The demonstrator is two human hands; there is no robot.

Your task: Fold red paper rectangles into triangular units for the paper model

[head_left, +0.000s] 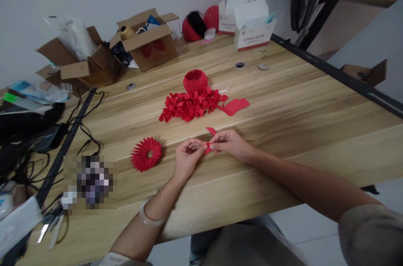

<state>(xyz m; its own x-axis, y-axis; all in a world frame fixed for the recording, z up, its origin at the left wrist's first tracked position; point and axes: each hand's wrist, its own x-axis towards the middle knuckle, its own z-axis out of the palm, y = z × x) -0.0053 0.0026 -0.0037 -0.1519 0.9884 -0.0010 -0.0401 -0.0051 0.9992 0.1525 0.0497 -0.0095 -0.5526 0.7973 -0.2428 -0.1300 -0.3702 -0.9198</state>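
Between my fingertips is a small folded piece of red paper (pixel 207 148), pinched from both sides above the wooden table. My left hand (pixel 188 157) is closed on its left side, and a pale bangle circles that wrist. My right hand (pixel 229 145) pinches the other side; the fingers partly hide the paper. Just beyond my right fingers lies another red paper piece (pixel 211 131). A red ring of folded paper (pixel 146 154) rests flat to the left. Farther off are a heap of folded red pieces (pixel 185 105), a red paper bowl shape (pixel 195 81) and some flat red sheets (pixel 235 106).
Two open cardboard boxes (pixel 157 50) stand along the wall, with white sticky note boxes (pixel 255 33) at the back right. Black cables (pixel 85 131) and keys (pixel 52 220) lie at the left. A blurred patch (pixel 92 182) covers something near the keys.
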